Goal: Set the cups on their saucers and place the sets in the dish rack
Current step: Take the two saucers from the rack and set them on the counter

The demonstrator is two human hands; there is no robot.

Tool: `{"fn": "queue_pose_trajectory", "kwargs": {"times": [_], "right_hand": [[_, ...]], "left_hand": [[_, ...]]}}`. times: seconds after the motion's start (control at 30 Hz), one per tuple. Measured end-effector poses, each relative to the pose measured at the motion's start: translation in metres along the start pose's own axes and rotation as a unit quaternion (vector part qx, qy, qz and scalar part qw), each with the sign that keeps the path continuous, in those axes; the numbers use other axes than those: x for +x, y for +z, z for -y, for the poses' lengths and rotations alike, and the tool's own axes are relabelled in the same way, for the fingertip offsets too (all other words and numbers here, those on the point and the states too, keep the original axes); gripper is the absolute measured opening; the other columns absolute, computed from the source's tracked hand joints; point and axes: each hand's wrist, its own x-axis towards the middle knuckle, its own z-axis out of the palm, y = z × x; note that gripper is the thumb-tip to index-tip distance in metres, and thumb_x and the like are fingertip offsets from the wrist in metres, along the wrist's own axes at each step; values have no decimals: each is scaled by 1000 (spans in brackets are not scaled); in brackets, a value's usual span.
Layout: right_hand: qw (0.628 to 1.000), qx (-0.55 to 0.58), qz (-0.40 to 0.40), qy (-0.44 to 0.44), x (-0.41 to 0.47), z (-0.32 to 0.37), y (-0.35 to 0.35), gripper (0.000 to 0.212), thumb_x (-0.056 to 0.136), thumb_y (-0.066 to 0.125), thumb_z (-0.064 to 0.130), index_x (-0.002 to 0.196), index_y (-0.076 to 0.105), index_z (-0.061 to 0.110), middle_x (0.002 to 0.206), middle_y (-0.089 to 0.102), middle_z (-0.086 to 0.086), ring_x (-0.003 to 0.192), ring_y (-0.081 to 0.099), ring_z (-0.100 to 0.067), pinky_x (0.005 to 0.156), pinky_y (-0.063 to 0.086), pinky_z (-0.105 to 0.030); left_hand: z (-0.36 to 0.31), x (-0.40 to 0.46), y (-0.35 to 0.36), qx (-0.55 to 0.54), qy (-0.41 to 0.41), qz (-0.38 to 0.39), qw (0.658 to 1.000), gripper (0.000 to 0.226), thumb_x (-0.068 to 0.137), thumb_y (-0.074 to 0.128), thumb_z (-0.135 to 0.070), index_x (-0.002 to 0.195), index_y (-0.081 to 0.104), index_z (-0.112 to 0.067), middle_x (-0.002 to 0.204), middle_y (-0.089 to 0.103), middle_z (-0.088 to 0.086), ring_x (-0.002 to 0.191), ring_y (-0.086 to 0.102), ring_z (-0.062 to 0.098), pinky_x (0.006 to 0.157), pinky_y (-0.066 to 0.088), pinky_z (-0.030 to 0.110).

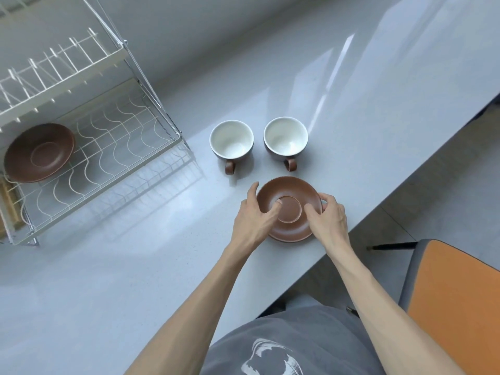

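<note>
both hands on the brown saucer (293, 196) near the bench (135, 266) front edge: left hand (253, 217) and right hand (328, 216) each pinch a side rim, thumbs inside. two white-lined cups (232, 140) (286, 138) stand empty just behind it, handles toward the person. another saucer (38, 152) sits cupless in the dish rack (113, 147) at left. best to keep this saucer flat and settled, then free a hand for a cup and centre it in the ring.
</note>
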Motion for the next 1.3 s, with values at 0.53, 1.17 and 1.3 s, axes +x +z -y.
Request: {"fn": "queue_pose_trajectory", "kwargs": {"times": [0.53,1.17,1.3], "right_hand": [[964,-205,-39,-166,-36,58,24,57,94,54,39,145,44,15,146,45,-13,134,43,-34,105,38,-47],[801,-259,109,-528,-110,220,152,55,100,48,44,149,39,22,158,31,-13,144,33,-30,111,36,-45],[800,-260,129,-525,-111,255,179,55,101,44,47,149,39,22,160,29,-14,147,29,-30,116,31,-45]], "left_hand": [[13,-13,-53,201,14,42,979,55,99,43,-52,149,41,-28,144,53,6,128,53,28,105,43,40],[96,-79,-246,345,-51,-293,890,54,100,39,-48,149,39,-25,147,51,5,136,44,28,104,35,41],[118,-86,-284,327,-94,-291,894,54,101,37,-50,148,41,-25,146,53,5,134,46,29,105,35,42]]}}
